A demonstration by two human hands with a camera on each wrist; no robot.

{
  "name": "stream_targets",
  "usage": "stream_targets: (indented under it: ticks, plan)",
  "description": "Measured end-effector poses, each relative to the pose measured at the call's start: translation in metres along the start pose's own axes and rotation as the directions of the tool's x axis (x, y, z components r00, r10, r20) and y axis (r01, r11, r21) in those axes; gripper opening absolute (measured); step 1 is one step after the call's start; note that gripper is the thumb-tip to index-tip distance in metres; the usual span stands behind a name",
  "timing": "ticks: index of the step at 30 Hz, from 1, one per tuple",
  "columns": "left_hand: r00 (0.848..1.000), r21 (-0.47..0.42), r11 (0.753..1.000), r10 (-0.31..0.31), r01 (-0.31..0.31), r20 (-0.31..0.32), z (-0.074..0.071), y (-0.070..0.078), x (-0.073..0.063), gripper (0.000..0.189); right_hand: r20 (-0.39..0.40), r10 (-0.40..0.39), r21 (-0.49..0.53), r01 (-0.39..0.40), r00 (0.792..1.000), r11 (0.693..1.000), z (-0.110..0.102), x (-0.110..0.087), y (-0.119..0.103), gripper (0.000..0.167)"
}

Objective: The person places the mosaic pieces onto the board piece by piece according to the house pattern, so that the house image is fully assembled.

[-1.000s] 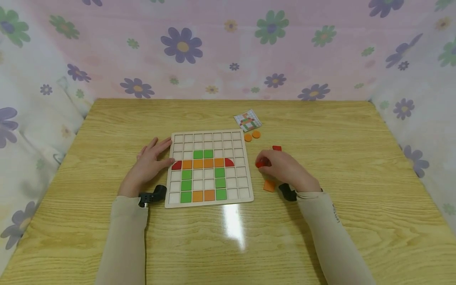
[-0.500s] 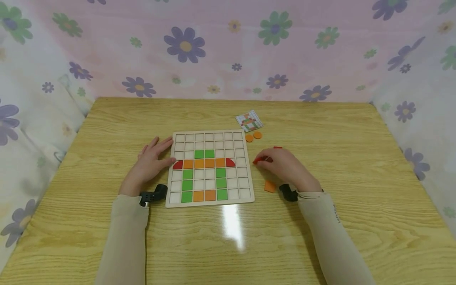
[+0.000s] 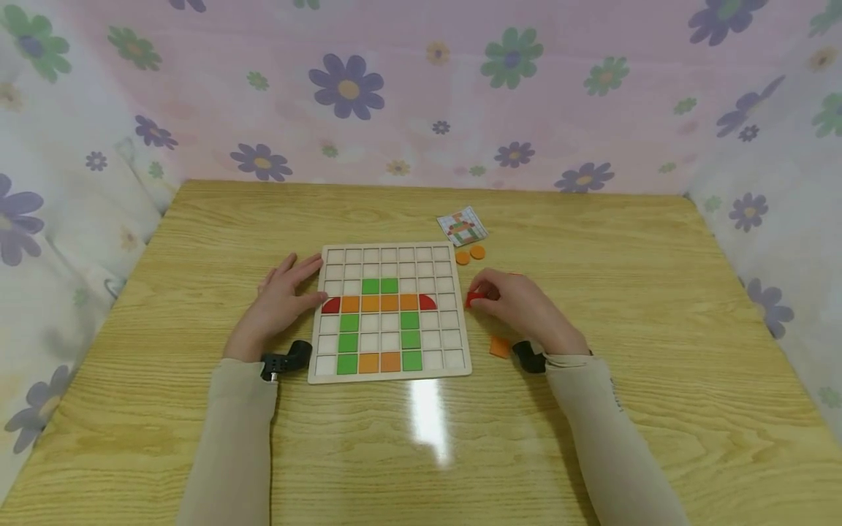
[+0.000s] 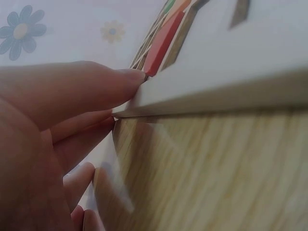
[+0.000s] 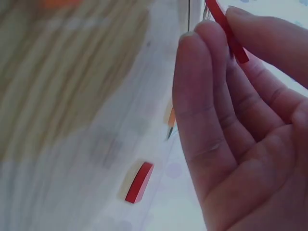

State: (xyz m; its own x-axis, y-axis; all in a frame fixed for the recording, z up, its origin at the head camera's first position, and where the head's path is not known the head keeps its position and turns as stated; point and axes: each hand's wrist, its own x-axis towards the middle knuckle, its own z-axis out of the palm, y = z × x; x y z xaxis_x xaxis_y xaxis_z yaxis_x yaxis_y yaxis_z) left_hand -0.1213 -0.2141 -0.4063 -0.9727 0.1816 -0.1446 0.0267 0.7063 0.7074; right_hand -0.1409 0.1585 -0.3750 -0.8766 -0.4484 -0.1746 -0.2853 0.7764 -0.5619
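Note:
My right hand [image 3: 520, 305] pinches a small flat red tile [image 5: 232, 36] between thumb and fingers, just off the right edge of the wooden grid board [image 3: 395, 378]. The left hand [image 3: 276, 307] rests along the board's left side with its fingers extended. Its thumb [image 4: 120, 84] touches the rim near a red rounded tile [image 3: 331, 305]. On the board, several orange tiles [image 3: 370, 302] run in a row between two red rounded tiles. Green square tiles [image 3: 411, 340] form two columns below, and a pair lies above the row.
A second red tile [image 5: 139, 183] lies on the table, mostly hidden by the right hand in the head view. An orange square [image 3: 500, 347] sits near the right wrist. Two orange discs [image 3: 477, 252] and a picture card [image 3: 463, 226] lie beyond the board's far right corner.
My right hand has lifted the red tile and turned it, with a slight shift left toward the board. The left hand stays at the board's edge.

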Motion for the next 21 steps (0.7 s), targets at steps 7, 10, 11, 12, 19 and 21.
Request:
stream_targets:
  ticks: [7,10,11,12,19,21]
  plan:
    - [1.000,0.010,1.000,0.009,-0.009,-0.003,0.000,0.000,0.000,0.063,-0.005,-0.008,0.016,0.008,1.000,1.000,0.003,0.008,-0.010,0.010]
    - [1.000,0.011,1.000,0.013,-0.013,-0.006,-0.001,-0.001,-0.001,0.063,0.007,-0.002,0.038,0.002,1.000,0.999,0.005,0.013,-0.015,0.009]
    - [1.000,0.010,1.000,0.013,-0.013,-0.008,-0.001,-0.001,-0.001,0.063,0.008,-0.003,0.043,0.003,1.000,0.999,0.006,0.015,-0.017,0.008]
    - [1.000,0.009,1.000,0.016,-0.016,-0.011,-0.001,-0.001,-0.001,0.063,0.011,-0.007,0.048,0.006,1.000,0.999,0.006,0.016,-0.018,0.008]
    - [1.000,0.022,0.999,0.027,-0.026,-0.015,-0.001,0.000,-0.001,0.063,0.030,-0.031,0.077,0.029,0.999,0.997,0.011,0.027,-0.028,0.008]
    - [1.000,0.025,1.000,0.019,-0.018,-0.017,-0.001,0.000,-0.001,0.062,0.030,-0.033,0.071,0.030,0.999,0.997,0.011,0.030,-0.031,0.008]
